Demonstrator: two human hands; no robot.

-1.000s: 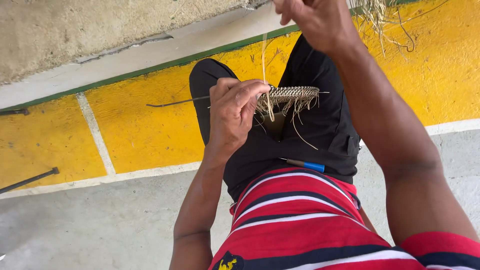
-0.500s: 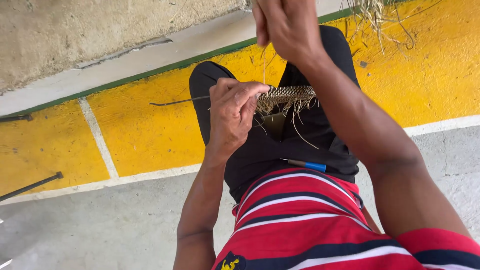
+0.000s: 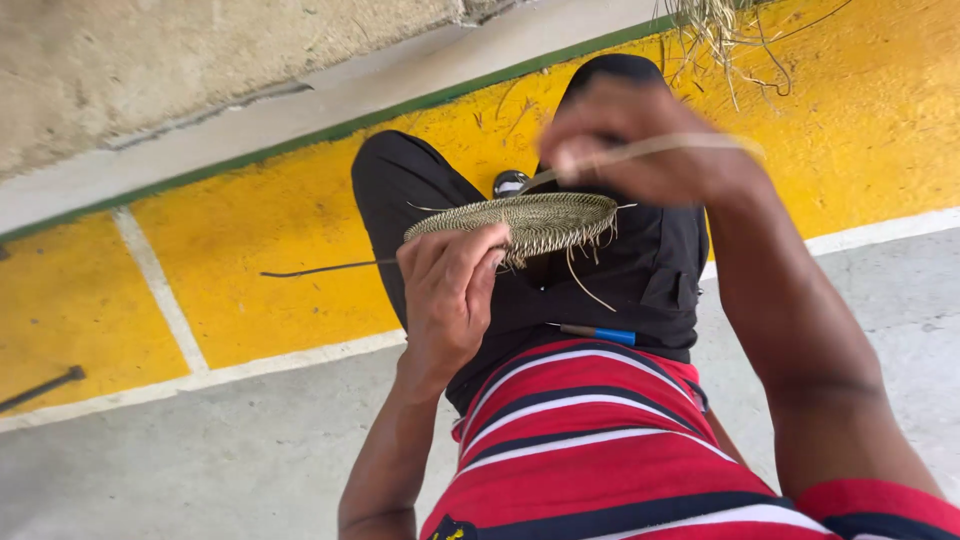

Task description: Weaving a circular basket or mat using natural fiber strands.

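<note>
woven disc [image 3: 530, 218]: near edge clamped in left hand [image 3: 450, 290]; right hand [image 3: 640, 150], blurred, pinches pale straw strand [image 3: 690, 143] just above.

A flat, round woven disc [image 3: 520, 222], straw-coloured with loose ends, is held nearly level in the left grip [image 3: 450, 290]; a pale strand [image 3: 650, 148] is pinched in the blurred right grip [image 3: 640, 140] just above.

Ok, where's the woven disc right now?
In the head view the woven disc sits centre frame, held flat by the left hand at its near edge, just below the blurred right hand, over the black trousers.
</note>
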